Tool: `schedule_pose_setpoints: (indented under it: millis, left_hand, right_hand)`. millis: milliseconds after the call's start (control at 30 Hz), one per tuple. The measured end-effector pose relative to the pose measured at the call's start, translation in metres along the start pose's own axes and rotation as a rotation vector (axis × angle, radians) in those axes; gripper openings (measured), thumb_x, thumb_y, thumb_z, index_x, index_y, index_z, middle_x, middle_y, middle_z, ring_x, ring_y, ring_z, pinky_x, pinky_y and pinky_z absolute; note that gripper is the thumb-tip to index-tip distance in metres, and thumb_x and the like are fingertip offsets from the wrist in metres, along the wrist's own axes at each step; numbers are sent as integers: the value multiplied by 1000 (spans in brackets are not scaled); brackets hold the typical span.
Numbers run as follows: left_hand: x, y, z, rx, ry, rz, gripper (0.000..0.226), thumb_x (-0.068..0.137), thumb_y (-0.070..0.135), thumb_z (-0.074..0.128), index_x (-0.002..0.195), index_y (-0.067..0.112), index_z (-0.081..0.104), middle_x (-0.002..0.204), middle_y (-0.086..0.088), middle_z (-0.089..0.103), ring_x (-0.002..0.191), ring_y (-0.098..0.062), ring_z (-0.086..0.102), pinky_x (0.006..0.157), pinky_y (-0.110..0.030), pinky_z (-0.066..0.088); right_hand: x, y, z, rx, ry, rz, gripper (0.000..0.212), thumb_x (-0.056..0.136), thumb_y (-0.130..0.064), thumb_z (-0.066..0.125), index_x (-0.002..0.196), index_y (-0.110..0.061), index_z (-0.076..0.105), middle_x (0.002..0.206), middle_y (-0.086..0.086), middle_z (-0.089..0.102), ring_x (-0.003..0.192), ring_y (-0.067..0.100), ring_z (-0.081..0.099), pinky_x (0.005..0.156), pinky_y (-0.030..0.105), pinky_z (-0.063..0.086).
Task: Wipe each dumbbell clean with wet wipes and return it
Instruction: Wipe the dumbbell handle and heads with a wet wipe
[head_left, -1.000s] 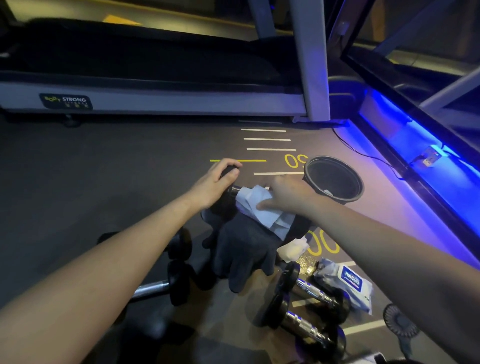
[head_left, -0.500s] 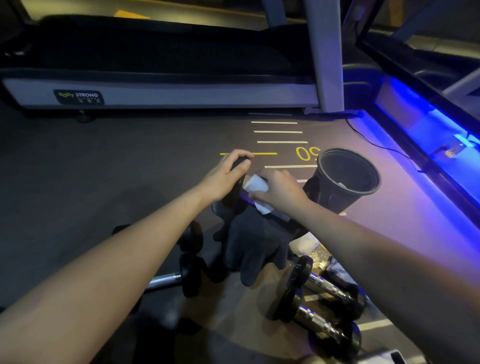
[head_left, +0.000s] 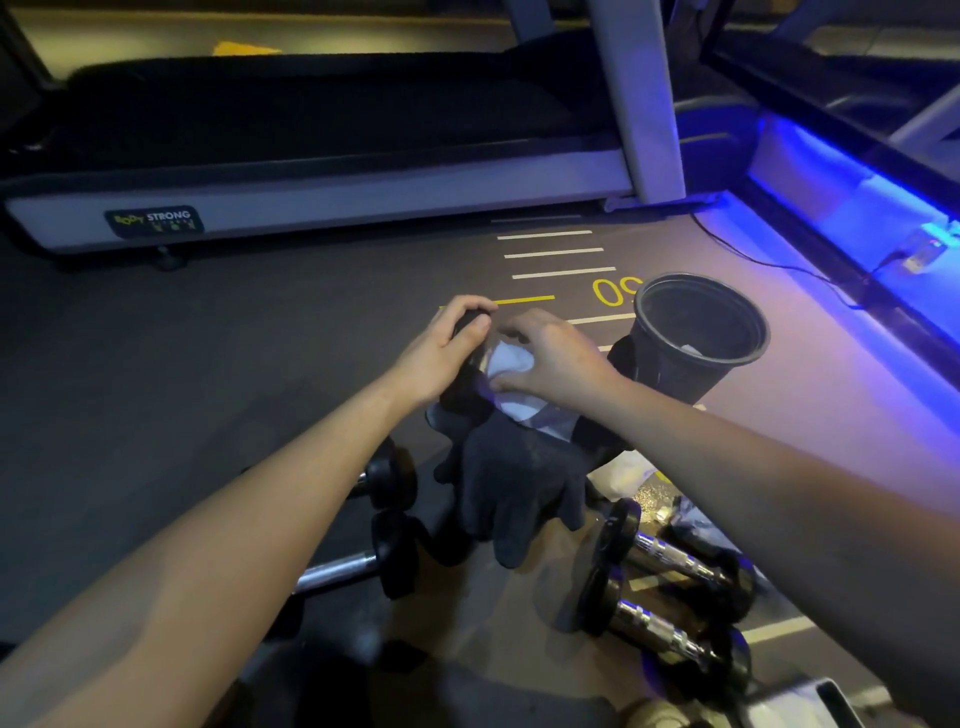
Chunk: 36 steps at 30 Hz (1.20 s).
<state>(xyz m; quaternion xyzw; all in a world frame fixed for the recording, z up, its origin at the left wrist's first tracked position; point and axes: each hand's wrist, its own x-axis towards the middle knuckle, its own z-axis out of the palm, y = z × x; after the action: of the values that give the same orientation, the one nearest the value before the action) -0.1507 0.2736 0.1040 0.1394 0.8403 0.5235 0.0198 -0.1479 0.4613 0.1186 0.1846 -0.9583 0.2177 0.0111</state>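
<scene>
Here, the left hand (head_left: 441, 358) grips the heavy, rigid dumbbell's (head_left: 467, 387) end beside the bin (head_left: 698, 338), while the right hand (head_left: 550, 364) pinches a soft wipe (head_left: 511, 361) against it.

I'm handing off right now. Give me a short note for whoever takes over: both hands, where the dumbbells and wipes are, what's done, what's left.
Left hand grips the near head of the dumbbell being cleaned, held over dark gloves.
Right hand presses a white wet wipe around its handle.
On the floor: two dumbbells at left, two chrome-handled ones at right.
A black bin stands beyond the right hand, something white inside.
Done: wiping under way on this dumbbell. Which of the others are clean cannot be told.
Left: finish it, return it, wipe the rest.
</scene>
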Motion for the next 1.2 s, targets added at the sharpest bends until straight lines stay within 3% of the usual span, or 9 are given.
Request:
schedule_pose_setpoints:
  millis: [100,200,333,500,733,867,967,1067,1200]
  left_hand:
    - [-3,0,-1,-5,-2,8,20,107,31,45,124,33,56,129,1,58,100,12,55,82,0,35]
    - [-3,0,-1,5,-8,-5,22,106,34,45,125,35,56,131,4,57,111,0,53,85,-2,35]
    - [-1,-1,-1,-6,-7,-12,20,106,34,45,123,37,56,131,5,56,111,0,52,85,-3,34]
    - [-1,-3,0,-26,-5,-12,24,106,32,46,127,31,57,132,3,56,114,-1,51,89,-7,34]
    - [-1,-3,-2,-21,-19,-27,19,106,32,46,121,38,55,132,6,55,109,0,50,90,-14,35]
    - [-2,-2,-3,6,-25,-37,23,107,32,45,126,34,56,131,6,55,105,2,51,81,3,32]
    - [-4,-2,-4,13,-38,-36,25,107,32,44,130,31,55,132,5,55,103,3,51,78,4,32]
    - [-5,-2,-4,-9,-38,-40,24,107,33,44,128,34,55,134,3,54,109,-2,51,84,-3,35]
    - [-6,-1,-3,-14,-40,-21,23,107,33,44,127,32,55,133,3,54,105,10,52,89,-6,35]
  right_hand:
    - [-8,4,-5,85,77,-66,59,76,-36,80,128,-23,55,124,-2,52,116,15,54,91,35,47]
    - [-16,1,5,71,91,-105,43,81,-29,73,119,-23,54,118,-3,50,108,18,55,82,37,47]
    - [-24,1,26,-2,101,-113,37,84,-22,68,118,-20,54,115,-1,52,102,25,57,71,32,38]
    - [-17,1,29,-120,135,-58,37,88,-32,66,121,-19,54,116,3,61,105,31,60,75,38,43]
    - [8,-1,8,29,-40,86,36,75,-40,76,109,-27,69,96,-1,71,94,22,61,75,32,48]
    - [17,-4,-7,64,-199,88,32,73,-39,79,101,-24,74,84,1,68,78,19,58,64,30,43]
    - [20,-5,-9,31,-287,78,27,75,-41,75,91,-18,72,71,6,59,64,18,50,55,31,37]
    - [17,-8,2,-89,-220,38,28,78,-41,66,90,-16,67,72,7,59,74,28,58,59,34,41]
    - [0,-13,22,-365,-10,-29,33,87,-36,65,108,-13,58,99,11,66,94,35,64,68,37,40]
